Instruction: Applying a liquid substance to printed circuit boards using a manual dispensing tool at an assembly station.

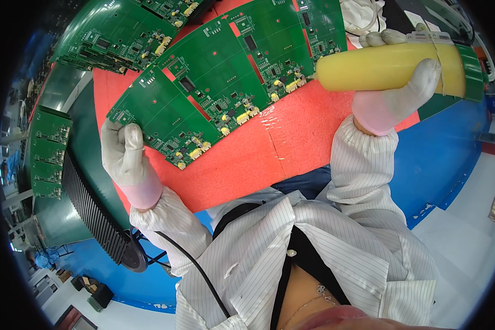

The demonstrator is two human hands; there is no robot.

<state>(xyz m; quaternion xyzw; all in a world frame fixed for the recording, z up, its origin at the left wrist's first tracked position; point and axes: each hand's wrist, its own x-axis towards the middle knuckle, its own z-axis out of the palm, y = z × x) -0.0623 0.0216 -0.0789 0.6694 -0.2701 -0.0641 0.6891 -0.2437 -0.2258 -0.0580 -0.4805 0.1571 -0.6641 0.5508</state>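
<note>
My left hand (122,151), in a white glove with a pink cuff, grips the left corner of a long green circuit board panel (225,71). The panel lies slanted over a red foam sheet (242,170); chips and pale yellow connectors line its lower edge. On the right, my gloved right hand (399,96) is closed round a thick yellow cylinder (379,69) with a rounded left end. The thumb lies across its near side and fingertips show over its far side. The cylinder's left end is close to the panel's right edge; whether they touch, I cannot tell.
A stack of similar green boards (115,33) is at the upper left. More boards (50,151) stand at the far left, beside a black ribbed piece (93,206). White crumpled cloth (363,16) lies at the back right. Below is a blue floor (440,159).
</note>
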